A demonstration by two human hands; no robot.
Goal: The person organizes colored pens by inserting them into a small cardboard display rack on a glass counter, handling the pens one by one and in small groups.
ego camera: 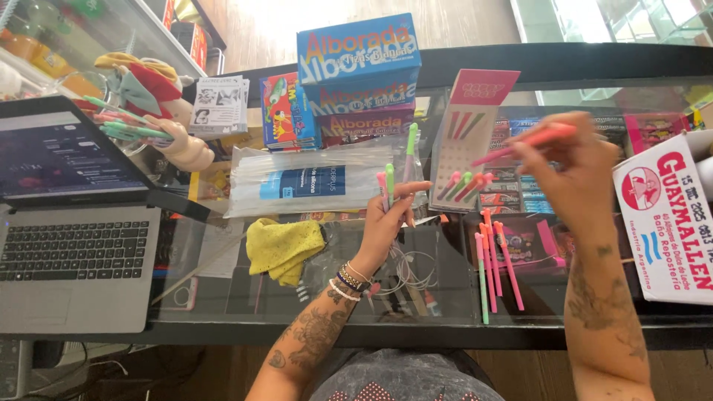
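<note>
We hold two upright pens [389, 184] pinched in our left hand [386, 219], our right hand [575, 174] closed on a pink pen [523, 144] lying crosswise, above loose pens [494, 260] on the desk [223, 297].

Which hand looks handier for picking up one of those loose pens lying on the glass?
Probably the right hand: it hovers above the loose pens on the glass counter, though it holds a pink pen. The left hand grips several pens.
</note>
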